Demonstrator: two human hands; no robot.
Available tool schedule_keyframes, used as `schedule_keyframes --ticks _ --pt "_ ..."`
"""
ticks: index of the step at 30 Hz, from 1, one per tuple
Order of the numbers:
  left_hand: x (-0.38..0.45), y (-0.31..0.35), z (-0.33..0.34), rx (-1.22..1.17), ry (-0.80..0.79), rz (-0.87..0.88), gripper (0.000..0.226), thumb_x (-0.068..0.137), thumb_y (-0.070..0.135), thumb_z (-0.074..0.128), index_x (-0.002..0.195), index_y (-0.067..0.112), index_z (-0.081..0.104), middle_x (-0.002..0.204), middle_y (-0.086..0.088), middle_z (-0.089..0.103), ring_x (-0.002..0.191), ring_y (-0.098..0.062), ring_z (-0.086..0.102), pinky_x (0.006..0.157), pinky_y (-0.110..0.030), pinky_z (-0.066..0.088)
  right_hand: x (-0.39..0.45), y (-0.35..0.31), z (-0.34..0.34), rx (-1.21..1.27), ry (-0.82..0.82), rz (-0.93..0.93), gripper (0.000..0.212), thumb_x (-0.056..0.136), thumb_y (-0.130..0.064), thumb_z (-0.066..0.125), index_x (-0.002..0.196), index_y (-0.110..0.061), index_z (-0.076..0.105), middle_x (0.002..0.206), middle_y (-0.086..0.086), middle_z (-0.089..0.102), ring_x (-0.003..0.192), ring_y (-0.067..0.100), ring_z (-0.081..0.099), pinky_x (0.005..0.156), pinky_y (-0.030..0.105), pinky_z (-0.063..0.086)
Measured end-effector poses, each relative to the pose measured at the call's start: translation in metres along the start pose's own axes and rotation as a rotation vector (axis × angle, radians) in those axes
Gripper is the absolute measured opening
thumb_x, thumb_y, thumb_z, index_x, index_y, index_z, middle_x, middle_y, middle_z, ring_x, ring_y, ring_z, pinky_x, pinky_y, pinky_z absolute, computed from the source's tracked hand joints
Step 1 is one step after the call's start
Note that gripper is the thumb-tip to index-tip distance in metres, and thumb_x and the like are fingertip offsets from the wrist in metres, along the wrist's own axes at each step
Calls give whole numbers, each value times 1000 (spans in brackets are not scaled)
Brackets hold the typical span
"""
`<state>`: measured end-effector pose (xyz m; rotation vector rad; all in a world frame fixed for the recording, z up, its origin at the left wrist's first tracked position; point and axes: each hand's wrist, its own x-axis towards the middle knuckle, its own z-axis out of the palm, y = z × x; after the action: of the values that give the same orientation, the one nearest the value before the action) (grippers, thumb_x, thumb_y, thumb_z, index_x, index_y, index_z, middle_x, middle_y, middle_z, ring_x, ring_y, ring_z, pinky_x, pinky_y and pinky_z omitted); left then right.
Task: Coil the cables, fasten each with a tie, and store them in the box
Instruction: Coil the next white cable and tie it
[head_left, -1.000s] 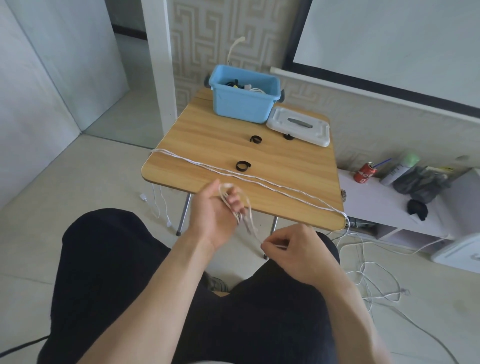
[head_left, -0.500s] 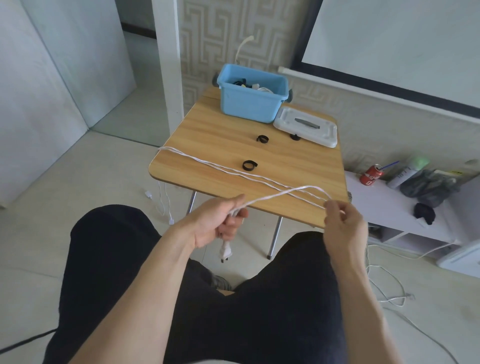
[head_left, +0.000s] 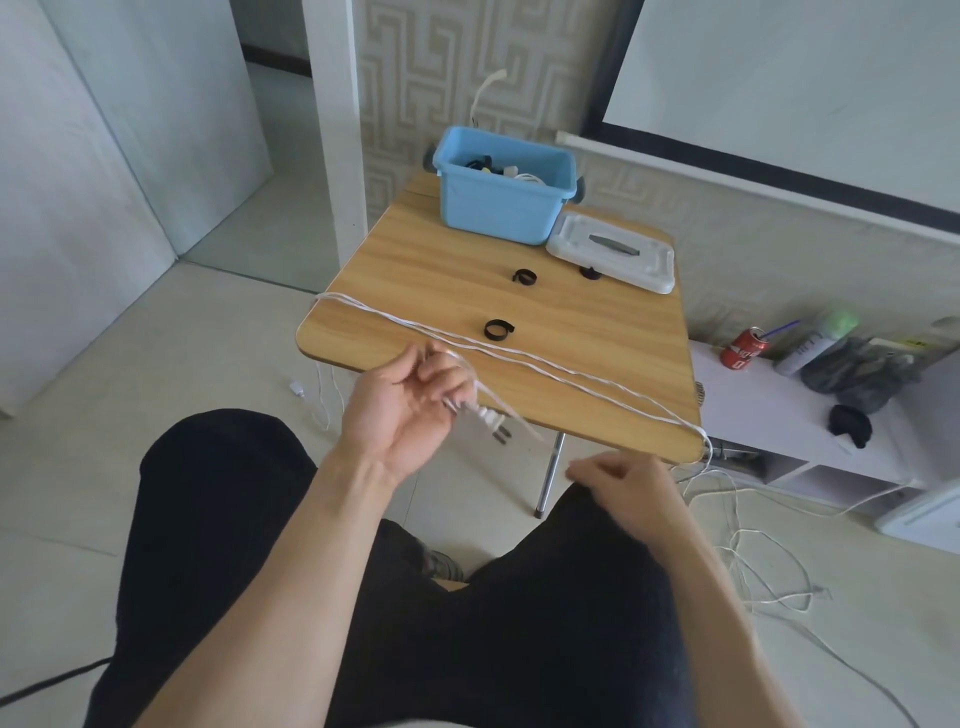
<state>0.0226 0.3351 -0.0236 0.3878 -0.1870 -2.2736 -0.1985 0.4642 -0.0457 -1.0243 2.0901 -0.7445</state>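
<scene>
Between left-hand fingers (head_left: 441, 374) — cable (head_left: 524, 358), plug (head_left: 488, 418) dangling.

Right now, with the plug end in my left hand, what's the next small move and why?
Probably bring the right hand up to pull another loop into the left hand: it grips only the plug end, while most of the white cable lies uncoiled across the table.

White cable (head_left: 545, 364) seen across light wood-grain table (head_left: 441, 270); white plug (head_left: 485, 415) with dark prongs. Light blue box (head_left: 498, 208) with grey handles, white lid (head_left: 613, 252) with grey handle. Three black ties (head_left: 498, 330) noted. Black trousers (head_left: 234, 519) worn. Red can (head_left: 744, 349), beige geometric-patterned wallpaper (head_left: 415, 78), pale floor tiles (head_left: 182, 338) recorded
</scene>
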Motion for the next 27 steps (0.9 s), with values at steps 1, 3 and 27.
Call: schedule_keyframes --ticks 1,3,27 --pt "3 0 -2 -24 52 72 22 105 15 37 89 10 51 71 3 37 58 -12 33 65 -25 35 -6 -3 4 -82 -105 -47 19 91 -38 70 76 -32 79 54 -10 58 53 8 48 56 23 42" --pt "8 -3 -6 27 171 183 21 106 7 33 90 10 47 72 1 44 58 -13 40 70 -28 38 -20 -12 13 -211 -293 -159 24 96 -43 64 76 -35 76 56 -5 60 50 4 46 59 23 44" --pt "-13 -16 8 922 -437 -608 31 96 26 36 71 16 51 48 10 28 42 -8 17 42 -24 14 -6 -48 11 365 223 -245 39 63 -51 82 71 -13 74 52 -7 45 48 7 32 46 14 28"
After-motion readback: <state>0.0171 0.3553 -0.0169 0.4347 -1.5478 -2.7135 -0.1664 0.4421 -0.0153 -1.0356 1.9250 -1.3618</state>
